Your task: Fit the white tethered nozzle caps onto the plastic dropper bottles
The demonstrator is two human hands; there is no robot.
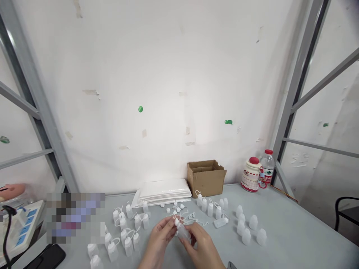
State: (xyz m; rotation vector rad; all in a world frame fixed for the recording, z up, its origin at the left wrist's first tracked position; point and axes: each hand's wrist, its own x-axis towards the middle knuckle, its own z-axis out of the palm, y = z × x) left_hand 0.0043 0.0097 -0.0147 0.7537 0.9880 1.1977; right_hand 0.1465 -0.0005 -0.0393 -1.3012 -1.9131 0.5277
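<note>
Bottle [184, 232], small and translucent, was positioned at the near middle of the table [297, 243], tilted, with its upper end toward the left. The right hand [202, 239] gripped the bottle body between thumb and fingers. The left hand [162, 233] was closed, its fingertips pinching at the white cap [177, 222] on the upper end. Full seating of the cap could not be determined.

At the near left, a black phone [47, 257] lay flat beside a power strip [30, 228]. To the right of the phone stood a group of capped bottles [113, 252], extending from near to far. On the right side, six translucent containers [246, 236] stood in a loose cluster.

Beyond the hands, one capped bottle [221, 223] lay on its side. White straps [192, 216] were heaped to its left, with loose white tips [168, 210] just beyond them. A short row of upright bottles [210, 210] stood to the right of the tips.

At the far edge, a stack of white sheets [165, 191] lay left of an open cardboard box [209, 183]. A red-lidded jar [250, 175] and a clear drink bottle [267, 163] stood at the far right, before the wall [168, 56].
</note>
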